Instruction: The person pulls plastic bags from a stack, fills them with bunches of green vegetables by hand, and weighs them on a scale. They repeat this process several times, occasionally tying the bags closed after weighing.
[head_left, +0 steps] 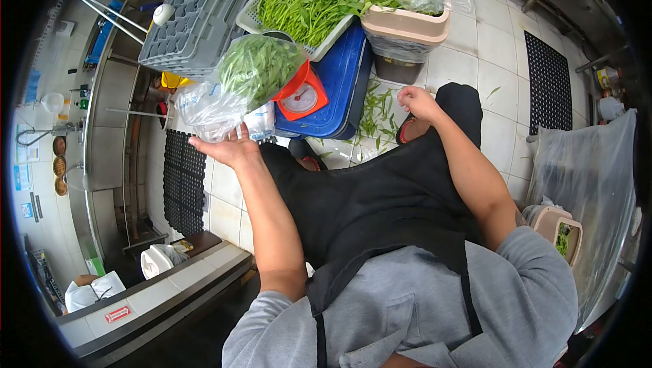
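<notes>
My left hand (229, 149) has its fingers spread, palm up, under the loose end of a clear plastic bag (210, 111). Leafy greens (257, 69) fill the bag, which rests on a red scale (302, 98) with a round dial. The scale stands on a blue lid (339, 100). My right hand (415, 101) is above my right knee, away from the bag, its fingers curled; whether anything small is in them is too small to tell. Behind the scale, a white basket (250, 22) holds long green stems (305, 5).
A beige bin (406, 26) with greens and plastic stands beyond the blue lid. Gray racks (197, 22) are at the upper left. Loose leaves (375, 113) lie on the tiles. Black mats (547, 83) are on both sides. Another person's white-clothed part (95, 291) shows at lower left.
</notes>
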The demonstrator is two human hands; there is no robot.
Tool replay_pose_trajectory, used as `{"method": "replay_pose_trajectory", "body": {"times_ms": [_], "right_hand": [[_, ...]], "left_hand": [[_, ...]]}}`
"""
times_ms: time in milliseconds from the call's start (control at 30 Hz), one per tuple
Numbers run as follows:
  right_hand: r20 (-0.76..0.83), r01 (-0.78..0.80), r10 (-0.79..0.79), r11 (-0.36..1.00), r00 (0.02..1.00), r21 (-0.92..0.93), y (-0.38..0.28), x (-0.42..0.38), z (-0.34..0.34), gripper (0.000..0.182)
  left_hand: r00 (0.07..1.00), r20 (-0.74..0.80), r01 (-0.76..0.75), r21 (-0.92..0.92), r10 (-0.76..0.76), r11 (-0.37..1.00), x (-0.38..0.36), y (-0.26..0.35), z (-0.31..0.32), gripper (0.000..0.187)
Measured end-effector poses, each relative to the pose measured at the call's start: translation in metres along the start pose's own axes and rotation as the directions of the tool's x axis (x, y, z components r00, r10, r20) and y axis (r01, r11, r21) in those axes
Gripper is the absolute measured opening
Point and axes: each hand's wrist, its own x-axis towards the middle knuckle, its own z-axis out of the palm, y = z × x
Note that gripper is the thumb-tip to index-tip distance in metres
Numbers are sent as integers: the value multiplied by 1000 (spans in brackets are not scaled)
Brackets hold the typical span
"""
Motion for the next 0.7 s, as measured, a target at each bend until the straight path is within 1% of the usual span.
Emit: {"method": "replay_pose_trajectory", "body": {"times_ms": [33, 167, 200, 233, 267, 300, 367, 400, 433, 467, 500, 533, 567, 600, 633, 700], "right_hand": [[-1, 4, -4, 1000, 1000, -10, 1, 1, 0, 18], [-1, 43, -43, 999, 999, -13, 5, 2, 1, 17], [6, 49, -49, 999, 999, 11, 7, 4, 1, 15], [-2, 39, -39, 999, 999, 18, 10, 6, 2, 13], [-7, 46, -46, 999, 999, -6, 7, 3, 2, 12], [-12, 52, -52, 999, 999, 8, 9, 4, 4, 12], [17, 80, -81, 996, 997, 34, 13, 9, 10, 13], [64, 91, -91, 996, 994, 9, 5, 9, 11, 14], [79, 52, -57, 997, 995, 54, -5, 6, 13, 16], [101, 64, -74, 992, 992, 105, -15, 4, 16, 17], [123, 72, -92, 985, 988, 155, -23, 3, 17, 18], [148, 68, -90, 987, 985, 147, -34, 1, 16, 18], [172, 62, -86, 988, 981, 139, -47, -1, 13, 18], [208, 49, -86, 983, 974, 176, -59, -1, 10, 19], [235, 70, -107, 985, 966, 160, -66, 2, 4, 20], [289, 108, -143, 985, 947, 132, -77, 12, -4, 22]], "left_hand": [[1000, -15, -10, -22, 10, 1000, 7, 3, -2, 100], [998, 67, -11, -52, 14, 999, 26, 12, -15, 100], [998, 48, -28, -44, 30, 999, 12, 17, -6, 104], [997, 60, -49, 34, 47, 998, -2, 21, -4, 104], [1000, 10, -13, 69, 12, 998, -21, 22, 3, 103], [999, -39, 25, 103, -21, 994, -38, 19, 10, 103], [992, -11, 128, 143, -128, 981, -55, 8, 17, 108], [990, 17, 136, 163, -140, 977, -50, -1, 20, 104], [987, 42, 143, 185, -153, 972, -43, -11, 24, 99], [987, -2, 157, 197, -160, 968, -35, -17, 30, 83], [995, 37, 82, 201, -91, 976, -20, -25, 29, 62], [996, 75, 41, 135, -51, 990, -5, -32, 28, 56], [994, 111, 3, 68, -10, 998, 5, -35, 30, 49], [982, 190, -2, 3, 1, 1000, 5, -29, 38, 47], [964, 266, -1, -57, 16, 998, 1, -19, 48, 44], [901, 433, 35, -148, 33, 988, 3, 3, 67, 41]]}}
